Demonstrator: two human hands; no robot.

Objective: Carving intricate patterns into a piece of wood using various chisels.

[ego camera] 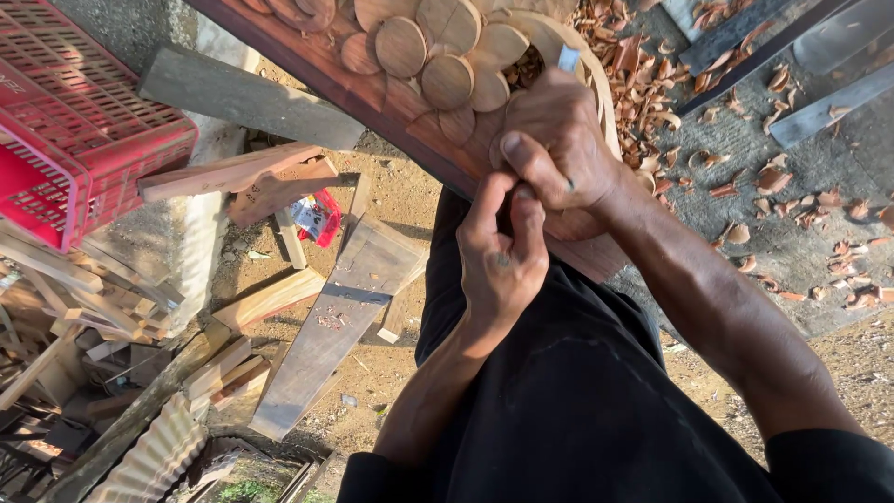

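Both hands were clamped on a chisel [565, 61] whose long axis ran away from the body onto the carved board [410, 56], the right hand [556, 140] nearer its blade and the left hand [500, 253] behind, nearer the lap.

Reddish-brown wood, red plastic, black cloth

A pattern of overlapping round scales is carved into the reddish-brown panel [410, 65]; a red lattice crate [84, 121], orange-brown shavings [652, 84], black trousers [577, 391] and a possibly pale blue tool tip [568, 58] are seen
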